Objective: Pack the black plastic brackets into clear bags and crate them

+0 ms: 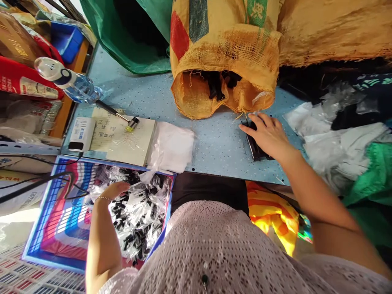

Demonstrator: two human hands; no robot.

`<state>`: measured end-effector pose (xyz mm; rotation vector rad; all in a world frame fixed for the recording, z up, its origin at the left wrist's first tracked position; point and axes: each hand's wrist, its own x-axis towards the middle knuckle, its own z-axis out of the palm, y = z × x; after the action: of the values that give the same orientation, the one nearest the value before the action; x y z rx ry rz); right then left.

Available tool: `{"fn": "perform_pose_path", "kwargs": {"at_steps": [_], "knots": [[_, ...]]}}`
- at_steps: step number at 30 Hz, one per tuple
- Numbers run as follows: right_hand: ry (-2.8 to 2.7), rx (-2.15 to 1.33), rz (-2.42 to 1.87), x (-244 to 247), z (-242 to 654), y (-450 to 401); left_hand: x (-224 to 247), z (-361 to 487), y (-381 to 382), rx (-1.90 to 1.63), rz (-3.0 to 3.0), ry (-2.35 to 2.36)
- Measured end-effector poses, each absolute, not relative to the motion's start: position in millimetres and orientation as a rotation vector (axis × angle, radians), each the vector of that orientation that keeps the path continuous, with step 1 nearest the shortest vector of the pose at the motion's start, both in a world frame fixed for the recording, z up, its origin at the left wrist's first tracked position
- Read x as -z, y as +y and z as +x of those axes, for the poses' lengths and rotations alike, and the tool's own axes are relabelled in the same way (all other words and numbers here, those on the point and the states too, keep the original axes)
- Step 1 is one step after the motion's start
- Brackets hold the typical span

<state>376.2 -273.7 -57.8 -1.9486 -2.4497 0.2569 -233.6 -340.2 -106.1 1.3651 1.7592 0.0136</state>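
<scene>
My right hand [269,134] rests over a small group of black elongated pieces [256,150] on the blue speckled table. Its fingers are stretched and apart, with the thumb towards the left; the pieces lie partly under the palm. My left hand [114,191] reaches down into a blue crate [36,241], above or among clear plastic bags holding small black parts [137,220]. The thumb points right, but the other fingers are hidden. In front of my right hand, a yellow woven sack [196,102] lies with its mouth towards me, black pieces inside.
Clear plastic bags [174,147] lie beside a notepad [131,143] with a pen [113,110] on it. A white box [82,134] and a water bottle [73,83] are at the left. Green sacking [147,61] stands behind; white bags [339,143] pile up right.
</scene>
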Motion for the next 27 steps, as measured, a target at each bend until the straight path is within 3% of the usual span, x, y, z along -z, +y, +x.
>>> {"fn": "perform_pose_path", "kwargs": {"at_steps": [3,6,9,12,17,22,27], "knots": [[-2.602,-0.287,-1.763,62.8,384.8,-248.2,79.0,-172.2,-329.9,0.065,1.211,1.276],[-2.732,-0.37,-1.573,66.3,373.9,-237.0,63.6,-84.6,-316.5,-0.193,1.47,0.989],[-2.792,-0.52,-1.515,67.7,352.9,-243.2,78.4,-6.0,-294.9,-0.59,1.912,1.363],[-2.727,-0.738,-1.585,70.2,341.3,-259.9,106.7,25.6,-272.8,-0.673,2.008,1.649],[-1.962,-1.319,-1.642,77.5,331.5,-287.7,118.2,-4.1,-257.3,-0.787,1.556,1.487],[-0.876,-2.094,-1.025,83.5,259.7,-294.0,105.1,-5.7,-263.5,-0.938,1.256,1.364],[-0.705,-1.996,-1.023,99.0,198.9,-281.0,89.8,-1.1,-274.5,-0.969,1.765,1.414]]}}
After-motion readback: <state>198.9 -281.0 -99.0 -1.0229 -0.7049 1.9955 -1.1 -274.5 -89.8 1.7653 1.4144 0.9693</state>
